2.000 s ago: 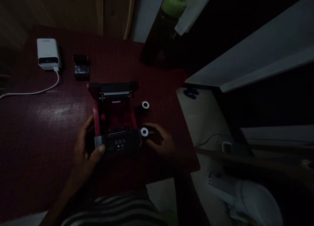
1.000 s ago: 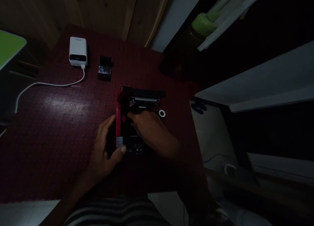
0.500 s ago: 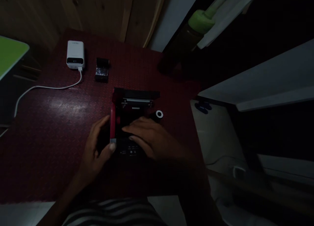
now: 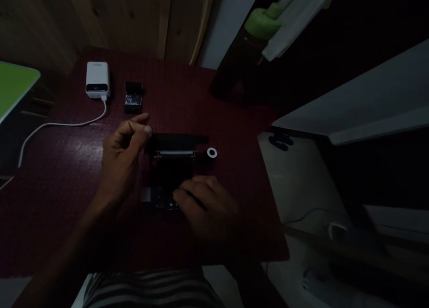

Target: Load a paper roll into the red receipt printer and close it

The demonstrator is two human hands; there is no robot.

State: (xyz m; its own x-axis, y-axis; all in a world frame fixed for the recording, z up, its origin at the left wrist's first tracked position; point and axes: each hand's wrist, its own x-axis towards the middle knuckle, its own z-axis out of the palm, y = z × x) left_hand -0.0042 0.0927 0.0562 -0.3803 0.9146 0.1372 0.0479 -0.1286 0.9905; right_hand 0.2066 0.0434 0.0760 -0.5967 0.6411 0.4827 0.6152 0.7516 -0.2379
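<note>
A black and red receipt printer (image 4: 169, 174) lies on the dark red table top (image 4: 231, 116) with its lid folded back, and its inside is too dark to read. My right hand (image 4: 204, 205) rests on the printer's front panel, fingers together and holding nothing I can see. My left hand (image 4: 124, 156) is raised just left of the lid hinge, fingers apart, not touching the printer. A small paper roll with a white core (image 4: 212, 153) stands to the right of the hinge, out of reach of neither hand but touched by neither.
Behind the printer lie a white power bank (image 4: 97, 79) with a white cable (image 4: 63, 124) and a small black box (image 4: 133, 98). A green-capped bottle (image 4: 259, 24) stands beyond the table's right corner. A pale shelf (image 4: 288, 183) lies lower right.
My left hand has lifted off the printer's left side and moved up and left. My right hand has slid from over the compartment down to the front panel.
</note>
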